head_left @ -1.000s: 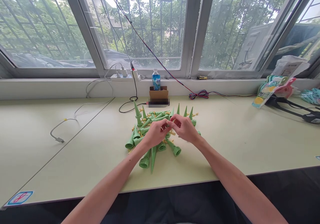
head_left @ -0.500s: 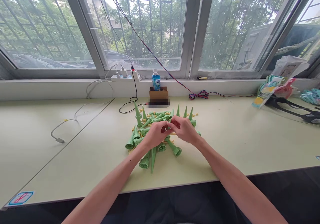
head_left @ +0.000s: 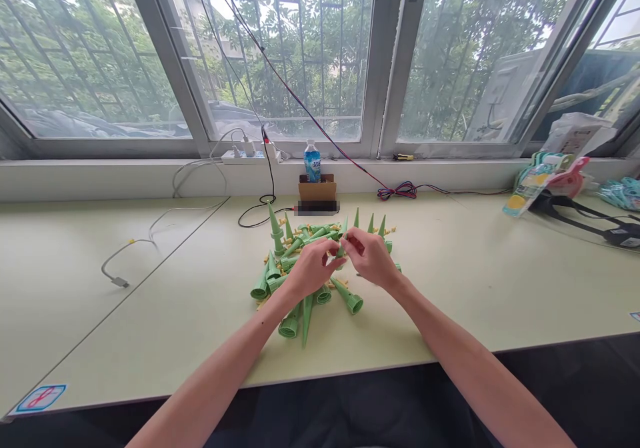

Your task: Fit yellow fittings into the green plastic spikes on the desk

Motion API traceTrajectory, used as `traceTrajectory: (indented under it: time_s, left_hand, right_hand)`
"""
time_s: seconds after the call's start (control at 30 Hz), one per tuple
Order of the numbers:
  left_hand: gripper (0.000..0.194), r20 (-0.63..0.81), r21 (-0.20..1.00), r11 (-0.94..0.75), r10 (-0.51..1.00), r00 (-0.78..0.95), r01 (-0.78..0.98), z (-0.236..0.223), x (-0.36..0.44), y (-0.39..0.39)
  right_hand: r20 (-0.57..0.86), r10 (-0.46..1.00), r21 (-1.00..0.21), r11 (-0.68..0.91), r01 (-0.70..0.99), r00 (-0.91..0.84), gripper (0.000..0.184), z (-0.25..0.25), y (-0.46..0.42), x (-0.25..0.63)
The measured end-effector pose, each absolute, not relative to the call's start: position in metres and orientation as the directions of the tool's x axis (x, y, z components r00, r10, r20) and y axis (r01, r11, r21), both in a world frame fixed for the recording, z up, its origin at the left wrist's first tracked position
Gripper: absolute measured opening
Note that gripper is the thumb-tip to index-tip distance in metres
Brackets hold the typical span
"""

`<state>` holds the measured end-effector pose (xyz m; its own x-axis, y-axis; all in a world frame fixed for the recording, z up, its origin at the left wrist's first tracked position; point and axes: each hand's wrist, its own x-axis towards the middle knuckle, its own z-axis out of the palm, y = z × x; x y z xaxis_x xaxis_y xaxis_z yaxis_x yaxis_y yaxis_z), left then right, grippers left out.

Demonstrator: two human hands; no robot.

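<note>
Over a heap of green plastic plant watering spikes point(head_left: 275, 238), my left hand point(head_left: 314, 266) is closed around one green watering spike point(head_left: 341, 253). My right hand point(head_left: 370, 256) pinches close to the upper part of that spike, and its fingertips hide whatever they grip. The spikes are tapered, with wide ribbed open ends; some stand point up and others lie on their sides. One loose spike point(head_left: 354, 303) lies just below my hands, beside another open end point(head_left: 289, 327). Small yellow valve pieces point(head_left: 393, 229) stick out among them.
Behind the heap, a blue-labelled bottle point(head_left: 313, 161) stands at a small cardboard box point(head_left: 318, 187). A power strip point(head_left: 245, 157) sits on the ledge. A white cable point(head_left: 119, 281) lies left, a coiled red-blue wire point(head_left: 397, 191) behind, and a black strap point(head_left: 580, 218) far right.
My fingertips have parted slightly, the right ones shifting up and right. More of the held spike shows between my hands, and its lower end no longer shows beneath them.
</note>
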<state>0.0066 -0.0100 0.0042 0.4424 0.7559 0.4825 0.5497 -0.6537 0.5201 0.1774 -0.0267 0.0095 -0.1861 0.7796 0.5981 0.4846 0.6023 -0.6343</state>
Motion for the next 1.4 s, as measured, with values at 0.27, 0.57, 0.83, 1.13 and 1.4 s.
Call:
traceTrajectory:
  time_s: [0.27, 0.57, 0.83, 1.13, 1.4]
  left_hand:
    - [0.012, 0.474, 0.523, -0.648, 0.761, 0.442, 0.554, 0.001, 0.005, -0.007]
    - [0.013, 0.499, 0.538, -0.657, 0.753, 0.429, 0.528, -0.001, 0.006, -0.004]
    - [0.013, 0.539, 0.501, -0.697, 0.715, 0.445, 0.513, 0.0, 0.006, -0.005]
    - [0.013, 0.544, 0.476, -0.721, 0.692, 0.476, 0.504, 0.0, 0.007, -0.004]
    - [0.019, 0.548, 0.449, -0.737, 0.674, 0.496, 0.505, 0.0, 0.009, -0.003]
  right_hand:
    - [0.614, 0.776, -0.639, 0.597, 0.485, -0.146, 0.018, 0.006, -0.022, 0.179]
    - [0.624, 0.773, -0.639, 0.588, 0.495, -0.113, 0.02, 0.003, -0.02, 0.178]
    - [0.596, 0.794, -0.658, 0.57, 0.493, -0.123, 0.023, 0.0, -0.019, 0.177]
    - [0.582, 0.793, -0.629, 0.579, 0.519, -0.181, 0.023, -0.005, -0.016, 0.176]
    - [0.581, 0.791, -0.614, 0.582, 0.533, -0.194, 0.02, -0.009, -0.013, 0.175]
